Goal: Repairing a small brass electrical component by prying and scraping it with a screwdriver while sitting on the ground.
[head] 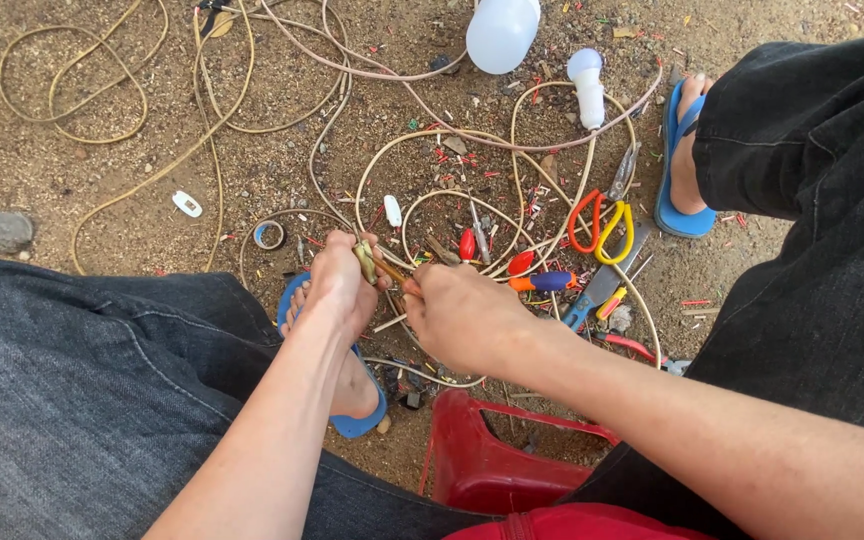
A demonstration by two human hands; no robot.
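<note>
Here I am gripping a small brass fitting point(365, 260) in my left hand point(337, 285), my right hand point(462, 315) pinching its wire end point(397, 272); cut scraps point(452, 160) are littering the ground point(102, 180), cable coils point(72, 90) lying untouched.

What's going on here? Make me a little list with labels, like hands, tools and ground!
left hand: left hand pinches a small brass-coloured piece
right hand: right hand holds a thin stick-like tool against that piece
tools: pliers with orange and yellow handles, screwdriver with blue and orange handle
wires: beige cable loops
other: white plastic bottle, red stool, blue flip-flops
ground: sandy dirt strewn with red wire scraps
</note>
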